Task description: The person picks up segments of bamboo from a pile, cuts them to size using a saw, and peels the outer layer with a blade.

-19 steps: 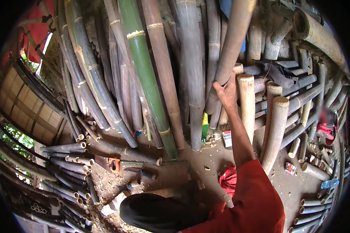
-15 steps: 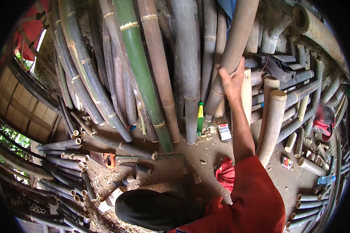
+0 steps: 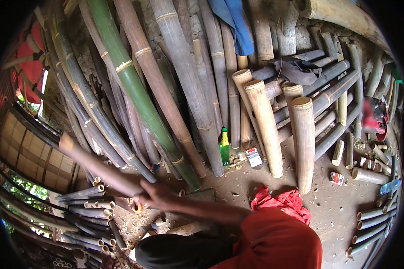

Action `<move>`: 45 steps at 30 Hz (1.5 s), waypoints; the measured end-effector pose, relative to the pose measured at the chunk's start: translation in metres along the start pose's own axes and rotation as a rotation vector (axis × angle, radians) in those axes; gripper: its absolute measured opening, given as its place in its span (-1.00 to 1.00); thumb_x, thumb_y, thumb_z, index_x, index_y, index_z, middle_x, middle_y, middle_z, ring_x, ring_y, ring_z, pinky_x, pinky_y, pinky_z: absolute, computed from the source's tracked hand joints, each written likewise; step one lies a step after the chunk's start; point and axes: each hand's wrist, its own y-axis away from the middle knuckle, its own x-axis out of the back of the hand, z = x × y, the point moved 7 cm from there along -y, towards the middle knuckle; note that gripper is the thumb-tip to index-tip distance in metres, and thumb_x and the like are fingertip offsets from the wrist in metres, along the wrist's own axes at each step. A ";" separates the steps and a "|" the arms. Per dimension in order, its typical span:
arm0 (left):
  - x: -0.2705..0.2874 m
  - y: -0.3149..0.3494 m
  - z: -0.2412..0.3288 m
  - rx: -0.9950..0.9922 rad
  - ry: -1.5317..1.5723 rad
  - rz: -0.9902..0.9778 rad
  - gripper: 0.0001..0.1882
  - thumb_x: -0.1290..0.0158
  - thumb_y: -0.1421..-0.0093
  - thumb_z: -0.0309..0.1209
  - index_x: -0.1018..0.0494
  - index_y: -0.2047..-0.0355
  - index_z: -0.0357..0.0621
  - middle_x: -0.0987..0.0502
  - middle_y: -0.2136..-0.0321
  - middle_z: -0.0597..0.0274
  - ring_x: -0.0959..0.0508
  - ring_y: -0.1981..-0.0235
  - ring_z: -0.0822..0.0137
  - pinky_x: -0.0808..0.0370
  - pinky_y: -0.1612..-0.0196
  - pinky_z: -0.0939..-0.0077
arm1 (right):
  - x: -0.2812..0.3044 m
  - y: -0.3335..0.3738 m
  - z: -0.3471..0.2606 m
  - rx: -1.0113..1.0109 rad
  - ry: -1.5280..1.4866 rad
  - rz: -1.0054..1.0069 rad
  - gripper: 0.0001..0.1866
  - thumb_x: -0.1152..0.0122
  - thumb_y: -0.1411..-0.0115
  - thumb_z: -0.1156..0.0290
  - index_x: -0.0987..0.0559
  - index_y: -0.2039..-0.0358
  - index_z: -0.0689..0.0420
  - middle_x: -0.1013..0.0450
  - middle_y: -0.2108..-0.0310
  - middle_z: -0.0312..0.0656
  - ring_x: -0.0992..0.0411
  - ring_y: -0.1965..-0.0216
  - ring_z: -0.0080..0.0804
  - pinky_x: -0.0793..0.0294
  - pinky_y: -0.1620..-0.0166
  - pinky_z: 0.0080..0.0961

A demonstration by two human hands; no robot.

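Note:
A length of brown bamboo pole (image 3: 96, 167), smeared by motion, slants up and to the left, with its pale cut end uppermost. My right hand (image 3: 158, 195) is closed round its lower end, and the arm in a red sleeve reaches across to the left above my dark-clad knee (image 3: 179, 249). Partly hidden beneath the hand, an orange saw handle (image 3: 136, 205) lies on the floor among shavings. Beyond the hand, a green bamboo pole (image 3: 134, 89) leans among several grey and brown ones. My left hand is outside the picture.
Several upright bamboo posts (image 3: 264, 125) stand right of centre, by a rack of horizontal poles (image 3: 332, 96). A green bottle (image 3: 224, 150), a small white box (image 3: 254, 158) and a red cloth (image 3: 280, 204) are on the floor. Cut bamboo lengths (image 3: 90, 204) are stacked at the left.
My right hand has swung from the upper right down to the left, bringing the bamboo pole it holds away from the leaning poles. The view has shifted to the right.

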 end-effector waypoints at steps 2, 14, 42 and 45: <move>-0.051 -0.009 0.039 -0.229 -0.004 -0.055 -0.17 -0.39 -0.17 0.00 -0.36 -0.29 -0.21 -0.63 0.08 0.10 -0.63 0.18 0.24 -0.60 0.12 0.32 | -0.059 0.011 -0.008 0.155 -0.142 0.015 -0.49 -0.39 -0.30 0.04 -0.41 0.06 0.17 -0.50 0.51 0.00 -0.57 0.49 -0.05 -0.51 0.42 -0.11; -0.071 -0.025 0.091 -0.492 0.594 0.131 -0.41 -0.34 -0.26 -0.14 -0.43 -0.13 -0.26 -0.59 0.09 0.14 -0.58 0.06 0.24 -0.49 -0.11 0.23 | -0.236 0.053 -0.051 -0.042 -0.421 -0.893 -0.13 -0.08 -0.43 -0.22 -0.23 -0.44 0.26 -0.28 -0.36 0.24 -0.29 -0.38 0.11 -0.29 -0.41 -0.13; 0.075 0.031 -0.188 -0.374 1.476 0.803 -0.40 -0.27 -0.22 -0.05 -0.43 -0.13 -0.13 -0.60 0.05 0.06 -0.57 -0.03 0.08 -0.47 -0.24 0.02 | -0.192 0.238 0.157 -0.587 0.421 -1.461 -0.31 -0.23 -0.39 0.09 -0.33 -0.36 0.26 -0.39 -0.24 0.22 -0.39 -0.26 0.08 -0.36 -0.28 -0.10; 0.066 0.032 -0.215 -0.203 1.379 0.838 -0.31 -0.39 -0.11 -0.08 -0.41 -0.12 -0.18 -0.58 0.14 0.09 -0.58 0.07 0.14 -0.53 -0.13 0.10 | -0.202 0.233 0.161 -0.549 0.511 -1.511 -0.32 -0.24 -0.38 0.10 -0.34 -0.35 0.26 -0.40 -0.23 0.22 -0.39 -0.26 0.09 -0.36 -0.27 -0.09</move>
